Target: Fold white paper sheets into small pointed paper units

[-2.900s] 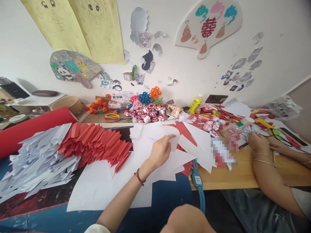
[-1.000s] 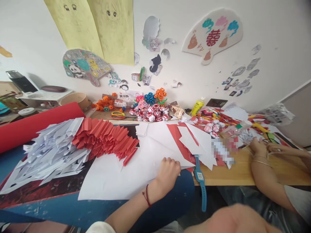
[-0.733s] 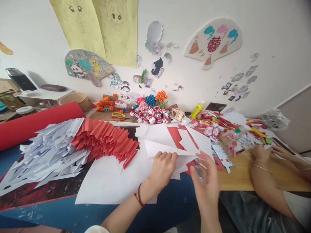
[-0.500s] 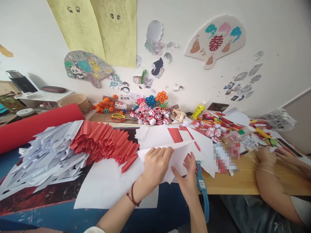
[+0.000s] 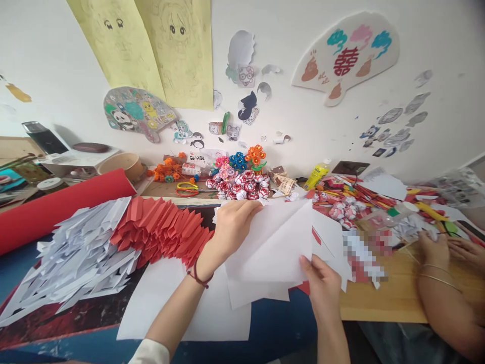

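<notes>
A sheet of white paper [image 5: 276,242] with a diagonal crease is held up in front of me. My left hand [image 5: 235,222] pinches its upper left edge. At the lower right corner, the thumb and fingers of my right hand [image 5: 322,280] are closed on the same sheet. Beneath it lie more white sheets [image 5: 189,303] and bits of red paper, partly covered by the held sheet. Left of my hands is a row of folded red paper pieces [image 5: 159,227], and beside that a heap of folded white paper pieces [image 5: 87,258].
A red roll [image 5: 64,212] lies at the left. Along the wall are red-and-white paper flowers [image 5: 242,186], a yellow bottle [image 5: 317,174] and scissors [image 5: 187,189]. At the right, a co-worker's hands [image 5: 435,250] work over the cluttered wooden table [image 5: 379,303].
My right hand has come in from below and taken hold of the sheet. The left hand rose slightly leftward, and the paper is now lifted and spread between both hands.
</notes>
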Action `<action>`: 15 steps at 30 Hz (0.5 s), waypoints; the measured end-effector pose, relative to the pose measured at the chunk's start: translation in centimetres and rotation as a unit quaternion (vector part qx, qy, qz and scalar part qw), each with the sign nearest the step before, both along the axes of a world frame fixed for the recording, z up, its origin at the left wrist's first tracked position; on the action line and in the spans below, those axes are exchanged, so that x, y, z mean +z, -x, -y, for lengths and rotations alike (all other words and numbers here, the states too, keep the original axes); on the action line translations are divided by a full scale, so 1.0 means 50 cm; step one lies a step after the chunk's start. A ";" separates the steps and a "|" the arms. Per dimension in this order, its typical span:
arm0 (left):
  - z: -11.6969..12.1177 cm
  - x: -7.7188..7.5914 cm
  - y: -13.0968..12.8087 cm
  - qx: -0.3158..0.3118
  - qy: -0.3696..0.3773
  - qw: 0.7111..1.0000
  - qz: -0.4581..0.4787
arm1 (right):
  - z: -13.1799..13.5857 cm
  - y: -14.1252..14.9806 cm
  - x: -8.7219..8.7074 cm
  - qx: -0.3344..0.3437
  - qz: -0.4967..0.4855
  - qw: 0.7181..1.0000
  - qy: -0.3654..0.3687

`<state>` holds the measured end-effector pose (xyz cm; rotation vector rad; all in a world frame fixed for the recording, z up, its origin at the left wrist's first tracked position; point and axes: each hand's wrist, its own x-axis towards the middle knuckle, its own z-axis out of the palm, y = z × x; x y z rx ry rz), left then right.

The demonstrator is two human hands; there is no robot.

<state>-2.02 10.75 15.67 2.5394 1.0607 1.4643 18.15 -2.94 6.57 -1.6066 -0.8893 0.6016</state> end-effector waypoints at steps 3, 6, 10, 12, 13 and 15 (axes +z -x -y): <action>-0.014 0.016 -0.006 0.004 0.016 1.000 0.007 | 0.005 -0.030 0.021 0.010 -0.008 1.000 -0.011; -0.022 0.009 -0.012 0.019 0.071 0.997 0.001 | 0.000 -0.056 0.030 0.058 -0.060 0.997 -0.005; -0.033 -0.025 -0.015 0.060 0.134 0.987 -0.070 | -0.011 -0.065 0.014 0.100 -0.127 0.986 0.031; -0.029 -0.042 -0.016 0.096 0.128 0.979 -0.124 | -0.014 -0.059 -0.004 0.103 -0.149 0.982 0.047; -0.023 -0.051 -0.016 0.115 0.110 0.975 -0.153 | -0.015 -0.056 -0.014 0.101 -0.153 0.981 0.055; 0.001 -0.071 -0.018 0.140 0.061 0.966 -0.208 | -0.016 -0.048 -0.034 0.093 -0.146 0.982 0.069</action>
